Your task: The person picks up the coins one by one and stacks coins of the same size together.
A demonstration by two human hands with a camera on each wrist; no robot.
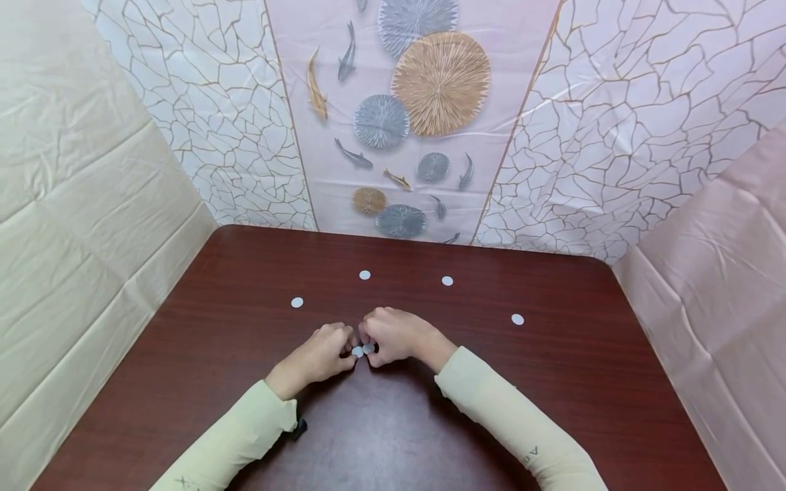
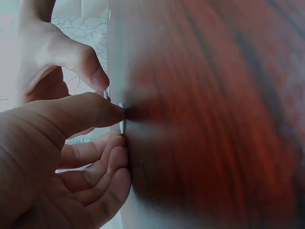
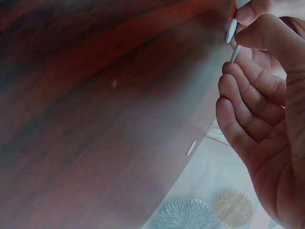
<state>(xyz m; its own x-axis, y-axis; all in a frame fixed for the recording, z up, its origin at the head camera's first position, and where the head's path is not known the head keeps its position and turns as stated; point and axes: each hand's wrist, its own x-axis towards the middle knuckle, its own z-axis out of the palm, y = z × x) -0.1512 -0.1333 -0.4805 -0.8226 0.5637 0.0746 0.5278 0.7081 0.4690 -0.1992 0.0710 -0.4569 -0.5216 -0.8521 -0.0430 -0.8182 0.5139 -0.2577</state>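
Sleeves (image 1: 230,436) slanted inward; left grip (image 1: 318,354) fingertip-pinched one disc (image 1: 357,352), right grip (image 1: 396,334) a second disc (image 1: 368,348), inside the far edge of the surface (image 1: 209,334).

The head camera looks down and forward across the counter (image 1: 202,341), backdrop (image 1: 399,123) at twelve o'clock. Close, sideways-tipped wrist views put the counter toward three o'clock (left) and nine (right); all share the left hand (image 1: 322,351) and right hand (image 1: 396,334).

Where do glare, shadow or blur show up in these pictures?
Head view: pale glare on the near middle of the tabletop; left wrist view: dim, wood grain blurred, dark shadow beside the thumb tip of the left hand; right wrist view: hazy sheen across the wood, grain soft.
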